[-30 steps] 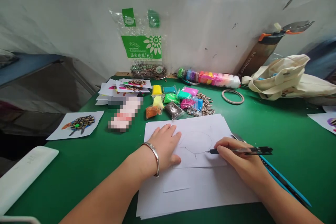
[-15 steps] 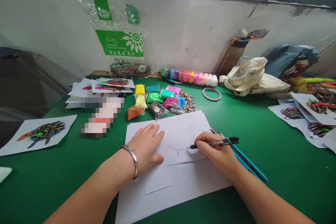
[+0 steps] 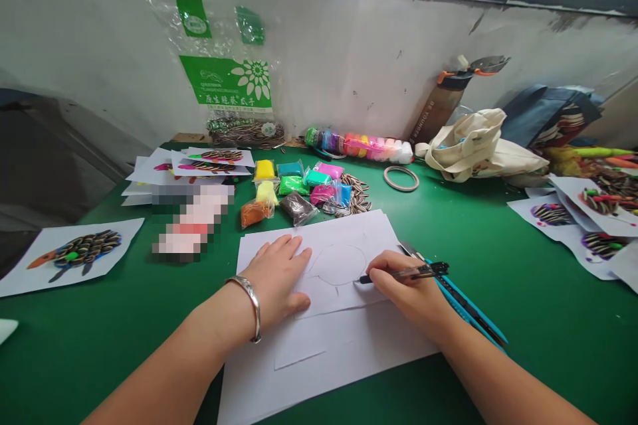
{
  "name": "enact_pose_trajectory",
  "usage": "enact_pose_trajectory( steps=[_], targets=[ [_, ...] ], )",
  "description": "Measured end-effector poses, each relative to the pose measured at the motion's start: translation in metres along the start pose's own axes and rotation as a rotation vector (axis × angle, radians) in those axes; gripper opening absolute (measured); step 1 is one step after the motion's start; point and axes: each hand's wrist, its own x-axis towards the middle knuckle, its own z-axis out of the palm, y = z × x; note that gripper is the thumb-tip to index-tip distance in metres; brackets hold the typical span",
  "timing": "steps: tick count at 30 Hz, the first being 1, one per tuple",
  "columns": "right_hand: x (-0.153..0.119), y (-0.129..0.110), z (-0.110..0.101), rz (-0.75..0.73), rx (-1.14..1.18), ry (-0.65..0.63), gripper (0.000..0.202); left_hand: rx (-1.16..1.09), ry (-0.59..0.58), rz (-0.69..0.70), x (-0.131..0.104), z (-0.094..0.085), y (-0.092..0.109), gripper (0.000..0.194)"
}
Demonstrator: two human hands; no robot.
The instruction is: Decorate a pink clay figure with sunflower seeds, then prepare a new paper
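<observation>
White paper sheets [image 3: 319, 385] lie stacked in front of me. On the upper sheet is a thin round pencil-like outline [image 3: 343, 264] with short strokes under it. My left hand [image 3: 279, 279] rests flat on the paper's left side, fingers spread, a silver bangle [image 3: 250, 302] on the wrist. My right hand [image 3: 411, 289] pinches a black pen [image 3: 411, 272], its tip at the lower right of the outline. Beside and partly under that hand lies a blue-and-black utility knife [image 3: 473, 315].
Small bags of coloured clay [image 3: 296, 208] and sunflower seeds [image 3: 356, 196] lie beyond the paper. A tape ring [image 3: 401, 187], seed bag [image 3: 239, 93], bottle [image 3: 441, 103] and cloth bag [image 3: 468, 146] stand farther back. Seed pictures lie left [image 3: 90, 252] and right [image 3: 598, 242].
The pen tip and my right hand have shifted slightly left along the outline's lower right. My left hand stays in place on the paper.
</observation>
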Motion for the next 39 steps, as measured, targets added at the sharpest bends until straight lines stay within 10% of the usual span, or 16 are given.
enact_pose_trajectory(
  steps=[39],
  targets=[
    [0.001, 0.005, 0.001, 0.009, 0.031, -0.004, 0.017, 0.014, -0.05, -0.02, -0.003, -0.008, 0.004, 0.066]
  ],
)
